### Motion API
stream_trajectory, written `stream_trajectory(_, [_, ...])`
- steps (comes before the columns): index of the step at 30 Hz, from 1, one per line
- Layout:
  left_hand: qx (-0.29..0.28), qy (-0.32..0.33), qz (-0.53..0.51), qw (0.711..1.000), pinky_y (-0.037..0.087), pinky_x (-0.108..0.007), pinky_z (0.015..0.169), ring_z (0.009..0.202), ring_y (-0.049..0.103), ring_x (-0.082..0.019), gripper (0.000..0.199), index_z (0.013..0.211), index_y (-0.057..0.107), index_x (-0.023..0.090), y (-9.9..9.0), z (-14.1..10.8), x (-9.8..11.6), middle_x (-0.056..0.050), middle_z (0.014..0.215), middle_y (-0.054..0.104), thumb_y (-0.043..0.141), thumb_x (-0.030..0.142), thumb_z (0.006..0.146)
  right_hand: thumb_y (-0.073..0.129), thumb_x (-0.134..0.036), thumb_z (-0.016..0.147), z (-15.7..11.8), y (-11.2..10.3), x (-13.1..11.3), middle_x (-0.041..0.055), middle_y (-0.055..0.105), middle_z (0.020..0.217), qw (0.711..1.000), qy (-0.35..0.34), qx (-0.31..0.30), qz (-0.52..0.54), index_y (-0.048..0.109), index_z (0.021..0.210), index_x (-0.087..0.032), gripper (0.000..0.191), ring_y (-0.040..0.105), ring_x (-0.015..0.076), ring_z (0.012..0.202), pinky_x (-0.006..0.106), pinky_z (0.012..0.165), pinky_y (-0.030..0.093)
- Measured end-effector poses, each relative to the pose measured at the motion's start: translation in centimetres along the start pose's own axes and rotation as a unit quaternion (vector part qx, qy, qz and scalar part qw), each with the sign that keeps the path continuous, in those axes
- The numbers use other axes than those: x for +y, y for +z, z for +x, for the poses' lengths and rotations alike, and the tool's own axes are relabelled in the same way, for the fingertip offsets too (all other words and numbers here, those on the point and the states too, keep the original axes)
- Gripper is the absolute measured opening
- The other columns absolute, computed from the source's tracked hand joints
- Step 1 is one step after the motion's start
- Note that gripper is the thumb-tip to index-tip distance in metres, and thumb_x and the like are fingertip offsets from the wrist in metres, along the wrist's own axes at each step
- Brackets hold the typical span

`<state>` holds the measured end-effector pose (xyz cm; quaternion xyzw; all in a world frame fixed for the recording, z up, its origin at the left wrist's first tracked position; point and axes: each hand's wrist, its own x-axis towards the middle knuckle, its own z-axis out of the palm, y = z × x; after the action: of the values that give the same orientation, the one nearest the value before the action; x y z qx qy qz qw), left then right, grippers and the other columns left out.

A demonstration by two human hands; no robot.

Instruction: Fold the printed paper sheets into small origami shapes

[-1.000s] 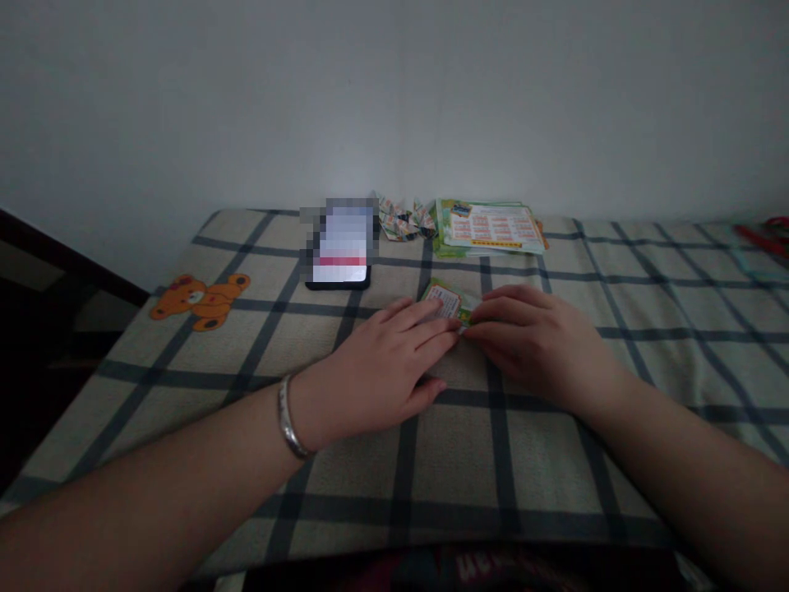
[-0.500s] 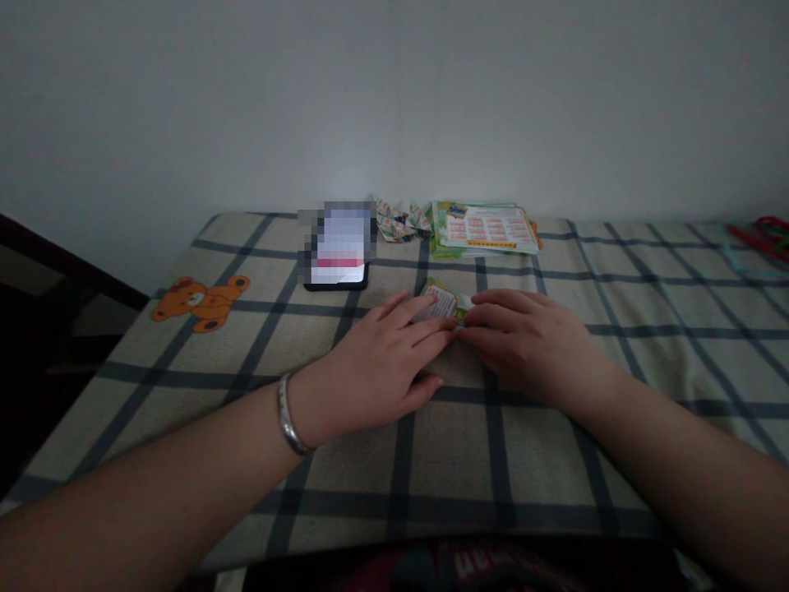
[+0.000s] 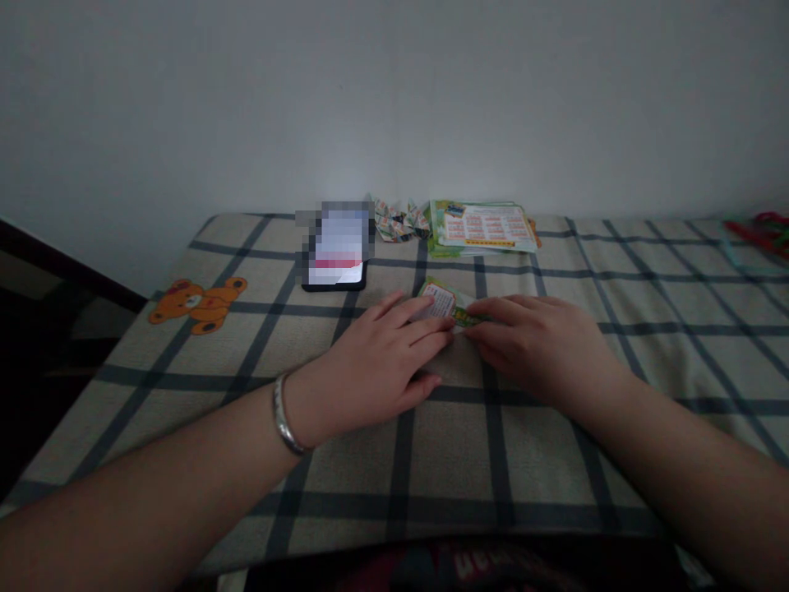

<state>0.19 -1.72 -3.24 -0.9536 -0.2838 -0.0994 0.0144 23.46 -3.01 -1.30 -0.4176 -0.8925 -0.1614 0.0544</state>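
Note:
A small folded piece of printed paper, green and white with fine text, lies on the checked tablecloth between my hands. My left hand rests flat with fingers spread, its fingertips on the paper's left part and front edge. A silver bangle circles that wrist. My right hand has its fingers drawn together at the paper's right end, pinching it. Part of the paper is hidden under the fingers of both hands.
Behind the paper lies a phone with a lit, blurred screen. Beside it are folded paper pieces and a stack of printed sheets. A bear figure is at the left, red items at the far right. A wall stands behind.
The right hand's fingers have shifted slightly on the paper's right end, and the white part there now shows green. My left hand stays almost in place.

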Motion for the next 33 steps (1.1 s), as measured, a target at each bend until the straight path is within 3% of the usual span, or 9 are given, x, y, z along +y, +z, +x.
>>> stream_trajectory(8, [-0.01, 0.001, 0.002, 1.0, 0.019, -0.051, 0.12, 0.139, 0.037, -0.028, 0.043, 0.133, 0.054, 0.02, -0.2, 0.1, -0.1, -0.003, 0.143, 0.053, 0.051, 0.04, 0.095, 0.062, -0.021, 0.085, -0.3, 0.2, 0.5, 0.0015, 0.074, 0.108, 0.999, 0.032, -0.007, 0.0, 0.074, 0.095, -0.024, 0.016, 0.069, 0.0216, 0.08, 0.034, 0.058, 0.045])
stream_trajectory(17, [0.016, 0.005, 0.003, 1.0, 0.014, -0.053, 0.12, 0.13, 0.047, -0.025, 0.036, 0.127, 0.058, 0.022, -0.2, 0.3, -0.3, -0.003, 0.135, 0.059, 0.055, 0.034, 0.094, 0.059, -0.022, 0.085, -0.6, 0.4, 1.0, 0.002, 0.076, 0.101, 0.997, 0.075, -0.01, -0.002, 0.074, 0.09, -0.023, 0.016, 0.069, 0.0221, 0.076, 0.034, 0.056, 0.043])
stream_trajectory(33, [0.029, -0.032, -0.013, 0.999, 0.023, -0.055, 0.118, 0.121, 0.052, -0.025, 0.023, 0.111, 0.064, 0.019, -0.1, 0.2, 0.1, -0.009, 0.121, 0.058, 0.056, 0.027, 0.091, 0.054, -0.019, 0.086, -0.5, -0.2, 0.4, 0.002, 0.075, 0.098, 0.992, 0.104, -0.057, -0.045, 0.072, 0.091, -0.022, 0.019, 0.068, 0.0221, 0.075, 0.034, 0.053, 0.037])
